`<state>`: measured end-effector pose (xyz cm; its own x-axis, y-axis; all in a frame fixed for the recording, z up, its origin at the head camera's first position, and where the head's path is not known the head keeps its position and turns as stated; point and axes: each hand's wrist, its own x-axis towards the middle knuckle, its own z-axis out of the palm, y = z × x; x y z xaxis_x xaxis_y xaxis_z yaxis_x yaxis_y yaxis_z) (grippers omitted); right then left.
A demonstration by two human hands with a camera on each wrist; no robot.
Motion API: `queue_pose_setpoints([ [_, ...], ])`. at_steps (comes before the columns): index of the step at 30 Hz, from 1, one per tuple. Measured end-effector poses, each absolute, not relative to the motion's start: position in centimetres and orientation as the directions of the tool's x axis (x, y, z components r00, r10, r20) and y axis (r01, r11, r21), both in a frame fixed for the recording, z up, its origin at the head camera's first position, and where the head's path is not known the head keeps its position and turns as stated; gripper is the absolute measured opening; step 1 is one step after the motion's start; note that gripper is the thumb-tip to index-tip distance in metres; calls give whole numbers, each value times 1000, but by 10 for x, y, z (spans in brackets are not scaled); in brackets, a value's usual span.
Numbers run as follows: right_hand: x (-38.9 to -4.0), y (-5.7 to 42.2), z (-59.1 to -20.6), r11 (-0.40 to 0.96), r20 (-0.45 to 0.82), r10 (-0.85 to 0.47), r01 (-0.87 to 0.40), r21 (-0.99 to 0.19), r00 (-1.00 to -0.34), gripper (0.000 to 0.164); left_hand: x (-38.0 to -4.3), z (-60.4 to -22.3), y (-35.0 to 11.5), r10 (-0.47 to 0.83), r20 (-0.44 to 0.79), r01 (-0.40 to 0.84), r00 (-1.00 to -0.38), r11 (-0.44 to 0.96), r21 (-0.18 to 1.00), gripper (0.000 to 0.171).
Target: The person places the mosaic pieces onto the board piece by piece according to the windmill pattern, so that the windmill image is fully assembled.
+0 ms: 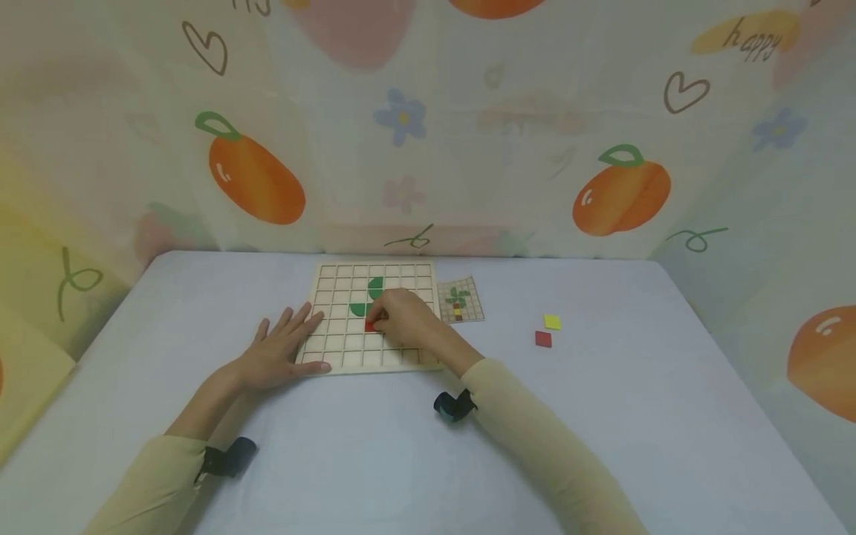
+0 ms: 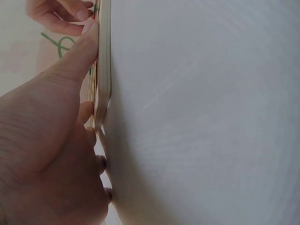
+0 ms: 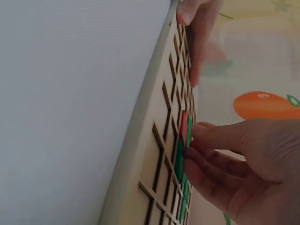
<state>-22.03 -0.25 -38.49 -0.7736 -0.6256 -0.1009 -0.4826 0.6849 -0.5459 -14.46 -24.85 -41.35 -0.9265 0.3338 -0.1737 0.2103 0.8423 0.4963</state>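
Observation:
A wooden grid board (image 1: pixel 334 345) lies on the table with several green leaf-shaped tiles (image 1: pixel 358 309) and a red square tile (image 1: pixel 371 327) in its cells. My right hand (image 1: pixel 406 319) is over the board with fingers curled, fingertips at the red tile. In the right wrist view, thumb and forefinger are close to the red tile (image 3: pixel 183 123) and green tiles (image 3: pixel 179 159); whether they pinch one cannot be told. My left hand (image 1: pixel 274 357) lies spread at the board's left side, its thumb and fingertips resting on the edge.
A small pattern card (image 1: pixel 471 305) leans or lies against the board's right side, showing green leaves above coloured squares. Farther right, a loose yellow square tile (image 1: pixel 551 322) and another red square tile (image 1: pixel 543 339) lie on the white table (image 1: pixel 602 416). A printed curtain (image 1: pixel 441 186) hangs behind.

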Motion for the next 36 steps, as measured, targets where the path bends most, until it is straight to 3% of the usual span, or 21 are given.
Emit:
queue_pose_setpoints([
  [17,-224,36,-364,636,-35,-676,-559,-532,-736,19,-144,-419,-250,342,-123,235,-931,825,513,98],
  [26,-227,62,-358,685,-73,-606,-473,-555,-792,21,-144,-413,-246,333,-170,214,-928,846,488,97],
  [36,-231,102,-356,687,-21,-579,-475,-550,-815,19,-144,-414,-248,328,-174,211,-928,851,481,97],
])
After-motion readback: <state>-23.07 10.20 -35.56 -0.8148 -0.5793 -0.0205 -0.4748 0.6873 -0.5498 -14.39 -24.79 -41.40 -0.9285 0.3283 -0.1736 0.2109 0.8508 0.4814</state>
